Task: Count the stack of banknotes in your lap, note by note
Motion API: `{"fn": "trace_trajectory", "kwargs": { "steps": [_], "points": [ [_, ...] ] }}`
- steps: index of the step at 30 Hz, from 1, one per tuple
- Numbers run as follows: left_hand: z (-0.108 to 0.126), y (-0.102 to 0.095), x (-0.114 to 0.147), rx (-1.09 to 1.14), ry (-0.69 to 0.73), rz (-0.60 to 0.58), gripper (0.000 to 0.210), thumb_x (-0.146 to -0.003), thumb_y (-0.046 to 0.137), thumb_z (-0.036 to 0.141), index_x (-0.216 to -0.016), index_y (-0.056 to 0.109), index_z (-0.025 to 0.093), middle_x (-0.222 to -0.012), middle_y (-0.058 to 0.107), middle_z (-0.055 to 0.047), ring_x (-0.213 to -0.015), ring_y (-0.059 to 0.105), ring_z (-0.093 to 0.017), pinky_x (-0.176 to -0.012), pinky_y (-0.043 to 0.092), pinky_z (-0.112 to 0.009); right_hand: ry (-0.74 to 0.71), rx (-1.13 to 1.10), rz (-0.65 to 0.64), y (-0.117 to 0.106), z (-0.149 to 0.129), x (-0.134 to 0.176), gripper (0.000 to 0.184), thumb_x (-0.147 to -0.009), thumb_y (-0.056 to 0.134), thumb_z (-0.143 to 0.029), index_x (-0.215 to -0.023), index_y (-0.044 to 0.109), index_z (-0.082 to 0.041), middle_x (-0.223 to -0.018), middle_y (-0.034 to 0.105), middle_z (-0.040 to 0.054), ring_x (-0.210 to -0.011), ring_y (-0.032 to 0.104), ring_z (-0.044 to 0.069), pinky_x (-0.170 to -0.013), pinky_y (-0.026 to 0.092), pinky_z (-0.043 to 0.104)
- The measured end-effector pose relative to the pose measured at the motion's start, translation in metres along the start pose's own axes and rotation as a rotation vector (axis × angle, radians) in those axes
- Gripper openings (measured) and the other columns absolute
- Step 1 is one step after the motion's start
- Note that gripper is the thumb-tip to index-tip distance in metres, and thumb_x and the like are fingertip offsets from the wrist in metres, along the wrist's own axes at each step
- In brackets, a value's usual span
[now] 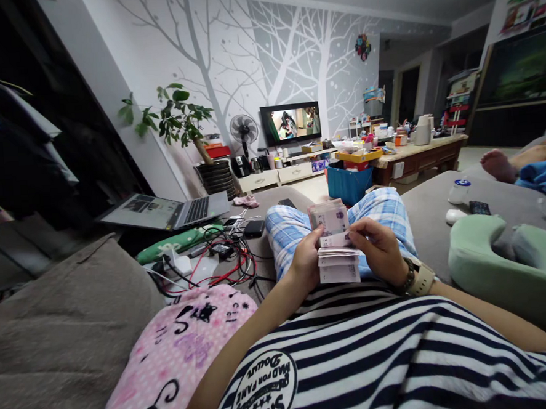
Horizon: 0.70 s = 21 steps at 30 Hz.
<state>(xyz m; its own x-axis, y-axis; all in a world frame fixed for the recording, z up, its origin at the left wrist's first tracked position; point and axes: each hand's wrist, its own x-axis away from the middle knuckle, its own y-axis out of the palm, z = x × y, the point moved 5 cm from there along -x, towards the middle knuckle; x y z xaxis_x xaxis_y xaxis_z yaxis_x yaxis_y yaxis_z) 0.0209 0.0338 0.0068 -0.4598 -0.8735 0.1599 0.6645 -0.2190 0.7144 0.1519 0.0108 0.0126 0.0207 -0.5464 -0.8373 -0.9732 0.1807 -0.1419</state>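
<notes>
My left hand (305, 259) is closed around a stack of banknotes (330, 218) above my lap, with its thumb lying on the front. The upper part of the stack stands upright and the lower part folds down toward me. Bent thumb and fingers of my right hand (378, 247) pinch the edge of a banknote at the stack's right side, near the fold. A dark bracelet and a pale watch (422, 280) are on my right wrist. Under the money lie blue checked trousers (284, 228). The fingers behind the stack are hidden.
Left of me are an open laptop (162, 214), tangled cables (239, 256) and a pink patterned cloth (193, 339). On the right lie a green neck pillow (474, 254), a white mouse (456, 217), and a jar (459, 191). Another person's foot (498, 165) shows at far right.
</notes>
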Motion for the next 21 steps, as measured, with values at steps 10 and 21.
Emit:
{"fn": "trace_trajectory", "kwargs": {
  "steps": [10,21],
  "points": [
    [-0.0005,-0.0035,-0.0025,-0.033,0.024,-0.025,0.046,-0.101,0.043,0.035,-0.118,0.070,0.002,-0.084,0.077,-0.015,-0.073,0.075,-0.025,-0.076,0.059,-0.036,-0.006,-0.001,-0.005,0.0000,-0.0007,-0.0008,0.011,-0.096,0.060,-0.027,-0.088,0.067,-0.023,-0.070,0.062,-0.0017,-0.062,0.053,0.014,-0.060,0.044,0.028],
    [0.0016,-0.0035,-0.0034,-0.055,0.051,-0.028,0.044,-0.098,0.049,0.036,-0.118,0.069,0.003,-0.084,0.077,-0.015,-0.073,0.075,-0.026,-0.074,0.059,-0.036,-0.003,-0.019,0.000,-0.0011,-0.0003,-0.0002,0.012,-0.097,0.060,-0.028,-0.089,0.068,-0.023,-0.070,0.062,-0.0018,-0.061,0.053,0.014,-0.060,0.043,0.028]
  ]
}}
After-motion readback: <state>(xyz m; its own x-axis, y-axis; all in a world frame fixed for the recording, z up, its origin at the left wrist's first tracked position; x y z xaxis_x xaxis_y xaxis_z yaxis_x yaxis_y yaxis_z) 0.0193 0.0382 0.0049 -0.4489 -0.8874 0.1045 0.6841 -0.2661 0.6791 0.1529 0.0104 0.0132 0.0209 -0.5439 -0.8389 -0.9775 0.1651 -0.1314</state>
